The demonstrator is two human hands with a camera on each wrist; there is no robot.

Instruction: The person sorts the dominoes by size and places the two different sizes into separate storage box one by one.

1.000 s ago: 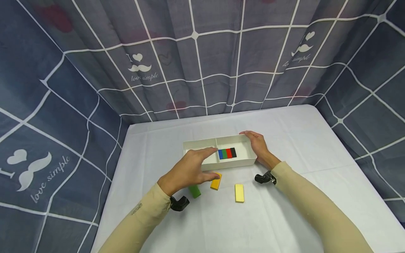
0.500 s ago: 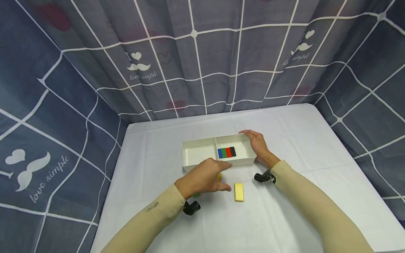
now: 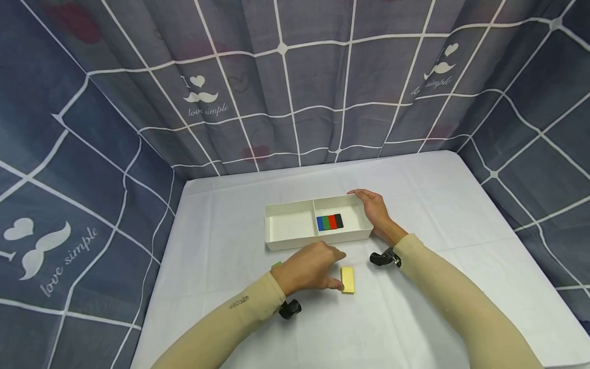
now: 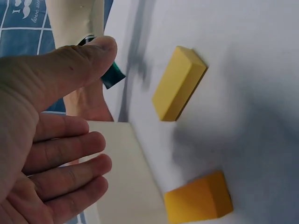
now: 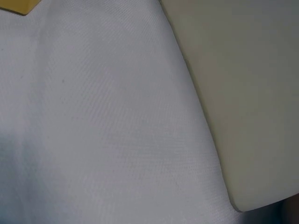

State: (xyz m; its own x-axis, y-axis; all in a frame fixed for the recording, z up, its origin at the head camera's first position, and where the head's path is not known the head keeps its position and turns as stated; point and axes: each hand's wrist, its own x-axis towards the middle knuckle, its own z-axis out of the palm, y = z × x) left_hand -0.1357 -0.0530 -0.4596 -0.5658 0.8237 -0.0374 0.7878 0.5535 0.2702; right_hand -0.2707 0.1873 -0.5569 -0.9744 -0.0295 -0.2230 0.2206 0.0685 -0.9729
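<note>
My left hand hovers over the table, thumb and fingers spread, beside a pale yellow block. In the left wrist view the hand holds nothing, and the yellow block lies apart from its fingers. An orange block shows there too, though the hand covers it in the head view. Just a corner of a green block peeks out behind the left hand. With my right hand I grip the right end of a white two-compartment box. Blue, green, red and black pieces lie in its right compartment.
A white cloth covers the table. Dark gridded curtains hang behind it and at both sides. The box's left compartment has only its bare floor showing. A black wrist camera sits below the left hand.
My left hand has moved from over the box's left compartment, toward me and rightward, to the yellow block. It now covers the orange block. The right hand and box stay almost still.
</note>
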